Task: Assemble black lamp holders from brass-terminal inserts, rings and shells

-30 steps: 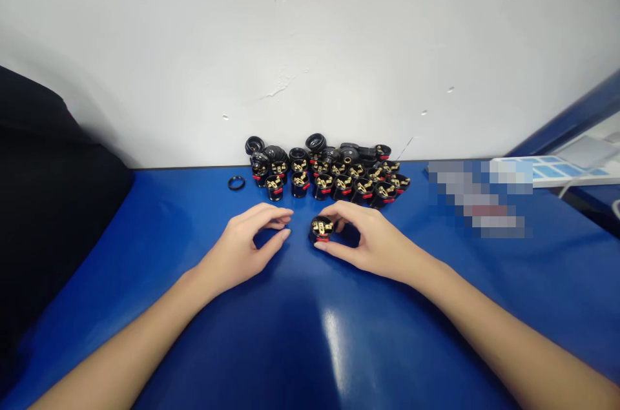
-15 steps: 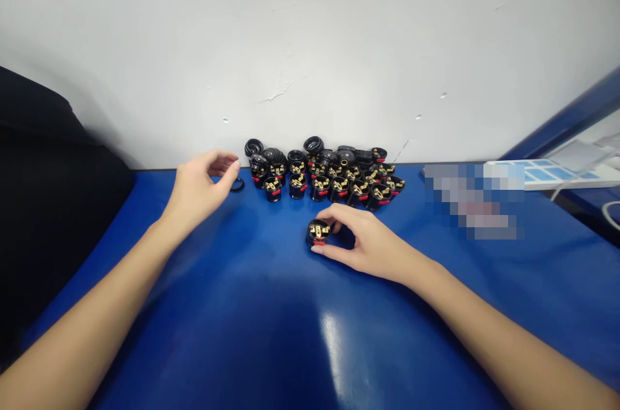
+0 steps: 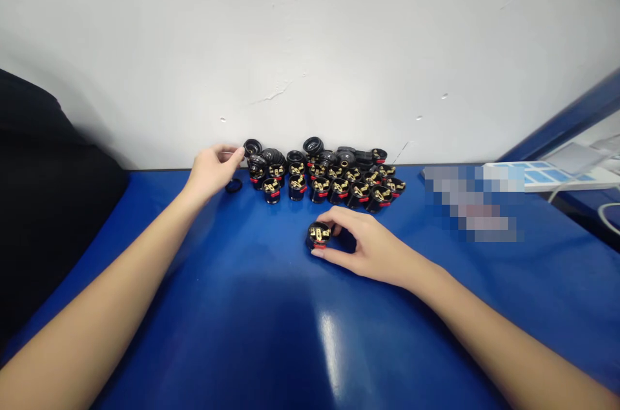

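Note:
My right hand (image 3: 356, 242) has its thumb and fingers closed around the sides of a black round socket housing (image 3: 320, 237) with brass contacts inside and a red tab low on its front. The housing is upright on the blue table. At the back, my left hand (image 3: 217, 168) pinches the left rim of a hollow black threaded cap (image 3: 252, 148); part of the grip is hidden by the thumb. Below those fingers a thin black ring (image 3: 233, 185) lies flat. Several similar socket housings (image 3: 320, 190) with red tabs stand in rows behind my right hand.
More black caps (image 3: 313, 146) are piled along the white wall (image 3: 310, 42). A black cloth-like shape (image 3: 53, 216) borders the table (image 3: 242, 332) at left. A white and blue panel (image 3: 547, 174) and pale cable (image 3: 562, 187) are at the right, beside a blurred patch.
My left hand has moved right and slightly up, from open near the ring to the cap's rim. My right hand stays on the socket housing, almost unmoved.

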